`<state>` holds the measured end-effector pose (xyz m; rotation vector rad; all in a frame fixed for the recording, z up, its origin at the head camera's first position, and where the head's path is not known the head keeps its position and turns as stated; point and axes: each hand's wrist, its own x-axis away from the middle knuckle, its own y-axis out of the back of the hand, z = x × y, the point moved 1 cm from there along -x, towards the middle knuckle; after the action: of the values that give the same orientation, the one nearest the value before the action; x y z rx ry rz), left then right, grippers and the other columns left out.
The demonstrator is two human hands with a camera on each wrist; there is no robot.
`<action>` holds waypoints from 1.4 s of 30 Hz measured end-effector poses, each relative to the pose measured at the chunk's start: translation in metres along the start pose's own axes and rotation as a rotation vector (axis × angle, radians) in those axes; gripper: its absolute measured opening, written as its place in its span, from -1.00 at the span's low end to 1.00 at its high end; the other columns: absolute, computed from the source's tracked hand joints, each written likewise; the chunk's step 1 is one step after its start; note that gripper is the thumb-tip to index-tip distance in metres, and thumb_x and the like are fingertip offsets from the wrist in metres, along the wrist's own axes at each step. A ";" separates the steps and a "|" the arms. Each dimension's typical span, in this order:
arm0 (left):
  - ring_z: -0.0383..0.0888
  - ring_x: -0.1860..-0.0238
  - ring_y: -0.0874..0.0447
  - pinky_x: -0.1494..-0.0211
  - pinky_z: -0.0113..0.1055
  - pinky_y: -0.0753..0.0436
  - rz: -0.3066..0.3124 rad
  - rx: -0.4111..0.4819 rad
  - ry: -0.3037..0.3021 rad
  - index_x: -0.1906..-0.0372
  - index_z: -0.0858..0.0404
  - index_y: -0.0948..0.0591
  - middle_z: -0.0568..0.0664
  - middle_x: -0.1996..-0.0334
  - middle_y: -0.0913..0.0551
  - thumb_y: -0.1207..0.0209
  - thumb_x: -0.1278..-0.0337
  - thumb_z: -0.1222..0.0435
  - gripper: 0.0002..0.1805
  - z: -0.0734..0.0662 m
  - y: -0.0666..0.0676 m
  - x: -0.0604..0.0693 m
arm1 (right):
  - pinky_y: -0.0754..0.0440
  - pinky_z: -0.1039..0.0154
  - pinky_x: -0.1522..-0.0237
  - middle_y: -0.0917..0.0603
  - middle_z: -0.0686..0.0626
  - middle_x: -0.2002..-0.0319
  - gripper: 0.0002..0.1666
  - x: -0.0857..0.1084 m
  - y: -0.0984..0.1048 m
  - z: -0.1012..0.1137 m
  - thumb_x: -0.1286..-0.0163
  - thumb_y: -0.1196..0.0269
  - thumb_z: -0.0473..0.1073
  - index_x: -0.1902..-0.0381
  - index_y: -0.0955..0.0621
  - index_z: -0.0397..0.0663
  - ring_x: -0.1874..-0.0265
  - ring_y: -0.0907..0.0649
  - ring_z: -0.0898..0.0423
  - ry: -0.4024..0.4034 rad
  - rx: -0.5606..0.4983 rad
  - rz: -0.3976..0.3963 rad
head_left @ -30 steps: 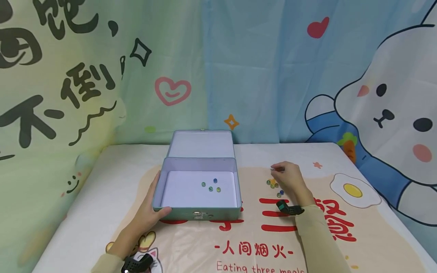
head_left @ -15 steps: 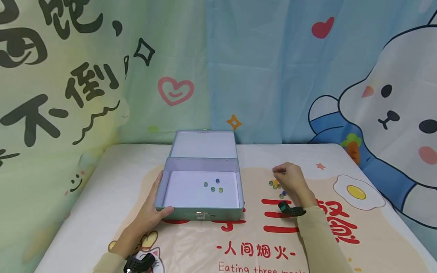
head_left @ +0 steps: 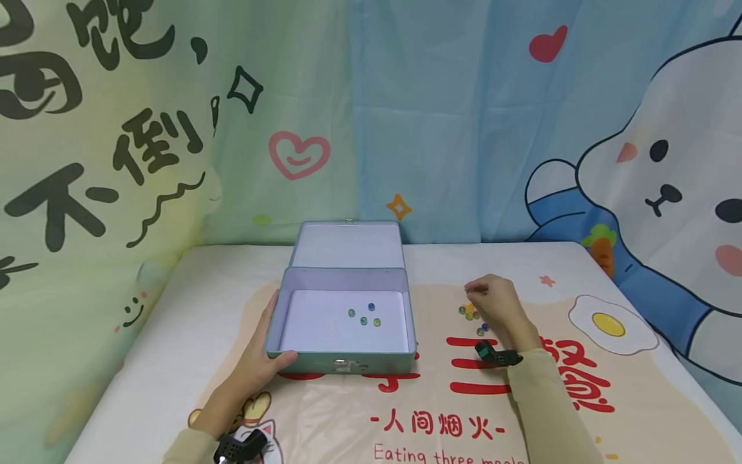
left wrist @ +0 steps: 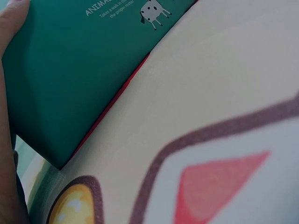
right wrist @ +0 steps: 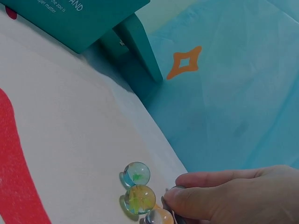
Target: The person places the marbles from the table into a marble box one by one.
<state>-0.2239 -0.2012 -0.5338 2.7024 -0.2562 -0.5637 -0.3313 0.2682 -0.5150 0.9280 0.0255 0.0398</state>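
Observation:
An open green tin box (head_left: 342, 363) with a pale inside stands on the table, its lid (head_left: 346, 245) raised at the back. Several glass marbles (head_left: 363, 320) lie on its floor. My left hand (head_left: 255, 354) holds the box's near left corner, thumb on the front and fingers along the side. To the right of the box, my right hand (head_left: 497, 306) pinches a small dark thing (right wrist: 167, 205), its kind mostly hidden by the fingers. Just below those fingertips more marbles (right wrist: 140, 199) lie on the cloth, clear with green and yellow inside.
The table (head_left: 232, 264) wears a printed cloth with red characters and a fried egg picture (head_left: 608, 324). A printed curtain (head_left: 429, 129) hangs right behind the table's far edge. Two more marbles (head_left: 481, 331) lie nearer to the right wrist.
The head view has shifted slightly, so the scene sits a little further right. Both hands keep nearly the same place and hold. Box and marbles look unmoved.

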 end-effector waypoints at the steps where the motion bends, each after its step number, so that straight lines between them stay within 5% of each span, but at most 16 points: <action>1: 0.19 -0.45 0.06 -0.27 0.34 -0.02 0.000 0.000 0.000 -0.53 -0.01 0.24 0.03 -0.53 0.13 -0.34 0.07 0.00 0.20 0.000 0.000 0.000 | -0.56 -0.03 -0.03 -0.61 -0.22 0.03 -0.73 0.000 0.000 0.000 -0.35 -0.19 -0.21 0.02 -0.63 -0.15 0.08 -0.57 -0.10 0.004 0.000 0.001; 26: 0.19 -0.43 0.02 -0.26 0.34 -0.05 0.002 0.002 -0.029 -0.53 0.05 0.22 0.11 -0.52 0.12 -0.35 0.10 0.07 0.20 0.002 0.001 -0.002 | -0.63 0.06 0.07 -0.60 -0.22 -0.02 -0.65 0.000 0.000 0.019 -0.36 -0.18 -0.12 -0.06 -0.60 -0.12 0.04 -0.55 -0.10 -0.057 -0.046 0.042; 42: 0.22 -0.42 -0.01 -0.24 0.34 -0.09 0.003 -0.009 -0.036 -0.53 0.08 0.24 0.11 -0.52 0.11 -0.34 0.09 0.09 0.20 0.002 0.001 -0.002 | -0.59 0.00 -0.01 -0.63 -0.18 -0.01 -0.68 0.001 0.003 0.034 -0.37 -0.19 -0.15 -0.03 -0.63 -0.10 0.00 -0.57 -0.11 0.043 0.006 -0.005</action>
<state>-0.2265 -0.2025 -0.5349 2.6851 -0.2662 -0.6121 -0.3286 0.2428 -0.4923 0.9326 0.0682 0.0547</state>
